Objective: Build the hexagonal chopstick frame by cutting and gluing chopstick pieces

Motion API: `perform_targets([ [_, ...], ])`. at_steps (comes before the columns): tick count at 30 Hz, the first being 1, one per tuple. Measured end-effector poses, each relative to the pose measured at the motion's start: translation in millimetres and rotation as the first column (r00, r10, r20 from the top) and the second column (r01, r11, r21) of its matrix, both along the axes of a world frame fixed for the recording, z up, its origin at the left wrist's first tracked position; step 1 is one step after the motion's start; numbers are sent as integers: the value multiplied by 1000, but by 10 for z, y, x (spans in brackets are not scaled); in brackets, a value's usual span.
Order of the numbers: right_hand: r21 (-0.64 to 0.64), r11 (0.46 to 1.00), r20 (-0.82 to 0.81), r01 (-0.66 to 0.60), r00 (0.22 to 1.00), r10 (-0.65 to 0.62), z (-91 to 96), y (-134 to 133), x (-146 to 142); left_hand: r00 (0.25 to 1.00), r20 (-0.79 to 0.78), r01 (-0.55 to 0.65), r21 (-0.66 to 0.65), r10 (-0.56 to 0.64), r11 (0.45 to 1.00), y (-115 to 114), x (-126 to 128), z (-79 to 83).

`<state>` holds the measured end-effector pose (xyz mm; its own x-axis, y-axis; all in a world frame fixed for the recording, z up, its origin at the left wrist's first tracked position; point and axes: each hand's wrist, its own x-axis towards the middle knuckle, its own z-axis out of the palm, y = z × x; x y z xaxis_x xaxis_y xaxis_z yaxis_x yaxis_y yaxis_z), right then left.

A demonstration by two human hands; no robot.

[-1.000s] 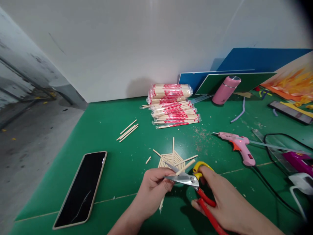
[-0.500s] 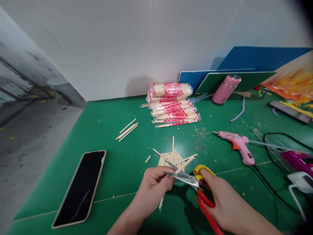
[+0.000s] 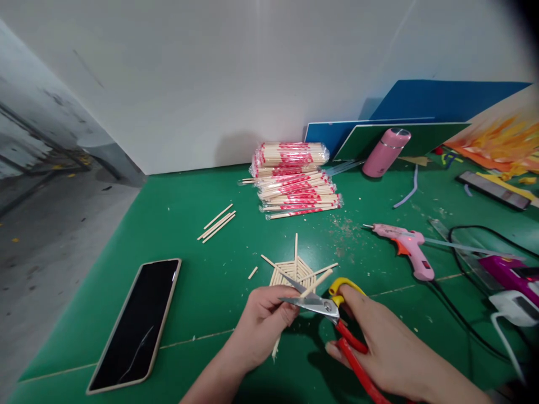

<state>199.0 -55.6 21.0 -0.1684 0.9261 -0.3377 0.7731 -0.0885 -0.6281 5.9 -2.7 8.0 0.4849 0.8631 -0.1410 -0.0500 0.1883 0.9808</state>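
My left hand [image 3: 266,321] is closed, its thumb and fingertips pinching a pale wooden chopstick [image 3: 316,283] whose far end points up and to the right. In my right hand [image 3: 377,342] is a pair of scissors [image 3: 323,306] with one yellow and one red handle. The scissor blades stand apart with the chopstick between them, close to my left fingertips. Beneath lies a web-shaped piece of glued chopsticks [image 3: 288,268], its spokes sticking out; my left hand and the scissors hide part of it.
A short stick piece [image 3: 252,272] and several loose sticks [image 3: 218,223] lie to the left, beyond a phone [image 3: 135,325]. Wrapped chopsticks [image 3: 297,177] are piled at the back near a pink flask [image 3: 386,152]. A pink glue gun [image 3: 406,244] with its cord lies on the right.
The whole view has shifted slightly. The fingers of my right hand have moved a little on the red handle; the chopstick stays between the blades.
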Motion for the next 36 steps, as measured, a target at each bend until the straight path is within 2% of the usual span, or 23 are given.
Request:
perform_targets([
  [5, -20, 1000, -50, -15, 999, 14, 36, 11, -11, 989, 149, 36, -117, -18, 992, -11, -10, -48],
  [7, -27, 999, -66, -18, 998, 16, 29, 8, -19, 986, 165, 36, -144, -12, 989, -19, -3, -65],
  [9, -46, 999, -84, -8, 996, 4, 9, 6, -28, 993, 115, -11, -124, 26, 992, -28, 15, -74],
  [12, -46, 999, -75, 26, 997, -29, -20, 17, -43, 992, 2, -125, -23, 125, 992, -45, 50, -70],
  [15, -22, 998, -14, 63, 998, -64, -34, 29, -59, 974, -86, -196, 155, 211, 968, -65, 69, -56],
  [18, -13, 998, 48, 62, 997, -61, -42, 23, -59, 965, -145, -152, 371, 219, 916, -69, 57, -33],
  [20, 13, 999, 64, 40, 997, -40, -48, 14, -47, 976, -148, -88, 408, 161, 909, -57, 40, -11],
  [22, 44, 999, 67, 16, 998, -19, -50, 8, -30, 984, -149, -36, 365, 96, 930, -38, 22, 11],
  [26, 47, 999, 37, -9, 999, 7, -33, 15, -2, 993, -114, 45, 164, -26, 985, -4, -7, 25],
  [29, 18, 1000, -4, -12, 1000, 12, -17, 24, 8, 997, -53, 56, 67, -53, 996, 1, -15, 11],
  [33, 6, 1000, -32, -12, 999, 12, -17, 16, 7, 999, -5, 46, 14, -46, 999, -9, -16, -3],
  [36, 4, 1000, -77, -13, 997, 13, -29, 6, -3, 999, -30, 36, 38, -34, 999, -14, -15, 6],
])
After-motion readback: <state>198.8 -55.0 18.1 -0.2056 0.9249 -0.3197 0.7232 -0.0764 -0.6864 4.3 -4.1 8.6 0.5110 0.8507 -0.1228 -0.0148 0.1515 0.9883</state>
